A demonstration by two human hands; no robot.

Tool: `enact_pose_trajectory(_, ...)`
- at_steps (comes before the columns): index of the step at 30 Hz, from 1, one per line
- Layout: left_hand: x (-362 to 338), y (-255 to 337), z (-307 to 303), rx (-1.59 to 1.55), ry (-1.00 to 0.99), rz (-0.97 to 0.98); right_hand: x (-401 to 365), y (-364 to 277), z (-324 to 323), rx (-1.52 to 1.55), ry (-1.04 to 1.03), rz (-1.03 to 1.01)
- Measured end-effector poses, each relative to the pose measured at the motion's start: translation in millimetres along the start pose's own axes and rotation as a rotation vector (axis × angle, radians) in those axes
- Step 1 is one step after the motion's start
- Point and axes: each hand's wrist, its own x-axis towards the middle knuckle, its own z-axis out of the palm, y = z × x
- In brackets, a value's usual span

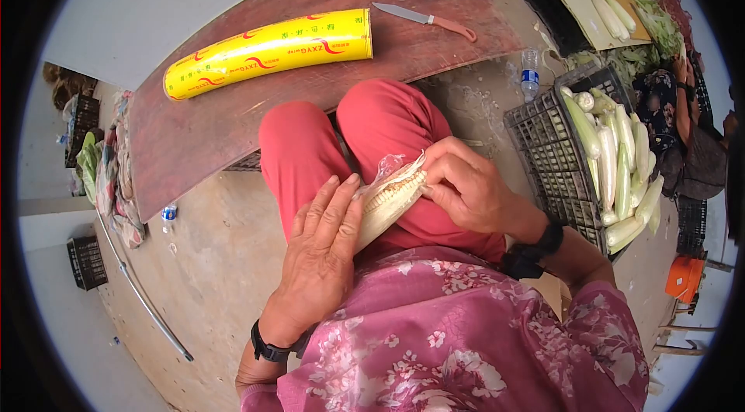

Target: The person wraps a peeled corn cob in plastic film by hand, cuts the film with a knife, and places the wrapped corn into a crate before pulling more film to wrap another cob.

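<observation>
The person's right hand [468,188] pinched the far end of a partly husked corn ear [394,194] between thumb and fingers; the left hand [320,253] laid nearly straight fingers against it, thumb hidden, its grip impossible to tell. On the far reddish board [221,129] lay a yellow wrap roll [272,57] and knife [425,19]; a black crate [545,154] of corn cobs [623,136] stood right. The ear slanted between both hands, above red trousers [299,140].

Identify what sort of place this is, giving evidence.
Probably a simple corn-packing workspace: a black crate heaped with corn ears, a yellow package seemingly printed "wrap", and a partly husked ear between left hand and right hand.
</observation>
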Motion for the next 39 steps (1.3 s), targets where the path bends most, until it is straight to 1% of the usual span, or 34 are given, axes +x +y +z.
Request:
enact_pose_trajectory(2,0.6,-0.4,-0.4,-0.001,0.004,-0.002,0.5,7.4,3.0,-0.014,0.025,-0.002)
enact_pose_trajectory(5,1.2,-0.7,-0.6,-0.005,0.007,-0.001,5.7,0.8,2.8,0.027,0.040,0.129)
enact_pose_trajectory(8,0.5,-1.0,0.6,0.002,0.012,0.014,9.6,4.7,7.5,-0.036,0.069,0.205)
enact_pose_trajectory(11,-1.2,-0.4,1.2,0.003,0.020,0.005,13.3,1.5,8.6,-0.043,0.059,0.209)
enact_pose_trajectory(14,0.0,-0.2,0.7,-0.019,0.031,0.004,15.4,8.6,6.0,-0.180,0.107,0.178)
enact_pose_trajectory(18,-1.3,-0.2,-0.4,-0.044,0.031,-0.005,18.7,9.5,-6.9,-0.129,0.253,0.321)
enact_pose_trajectory(21,-1.0,-0.7,1.1,-0.060,0.041,-0.001,21.7,-7.0,-17.5,-0.091,0.235,0.228)
enact_pose_trajectory(24,-1.3,-1.8,2.4,-0.074,0.058,0.011,21.8,-29.9,-16.8,-0.049,-0.007,0.123)
enact_pose_trajectory(27,-1.9,-3.5,4.5,-0.071,0.059,0.016,20.9,-27.8,-3.0,-0.101,-0.116,-0.029)
enact_pose_trajectory(31,-2.5,-3.0,3.6,-0.059,0.048,0.012,20.2,-20.6,5.5,-0.122,-0.179,0.036)
enact_pose_trajectory(34,-2.3,-1.7,2.3,-0.061,0.039,0.009,21.1,-17.6,6.8,-0.114,-0.186,-0.008)
enact_pose_trajectory(39,-1.5,-2.6,2.7,-0.064,0.048,0.018,24.1,-15.1,9.4,0.016,-0.159,0.072)
